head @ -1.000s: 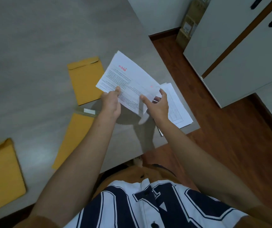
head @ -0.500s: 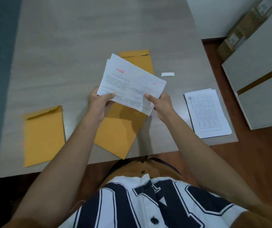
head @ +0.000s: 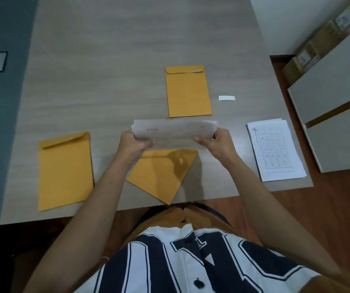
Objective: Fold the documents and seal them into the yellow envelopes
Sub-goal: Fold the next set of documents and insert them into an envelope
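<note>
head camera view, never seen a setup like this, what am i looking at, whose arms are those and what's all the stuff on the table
There is no machine here. The one picture comes from a camera worn on a person's head, looking forward and down, so the two arms reaching in from the bottom are the wearer's own.

The left hand and the right hand each grip one end of a bundle of white documents, held up above the grey table. Its print is too blurred to read.

Three yellow envelopes lie on the table: a far envelope beyond the documents, a left envelope, and a near envelope lying at an angle below the hands. To the right lie a stack of gridded sheets and, farther back, a small white strip.
</note>
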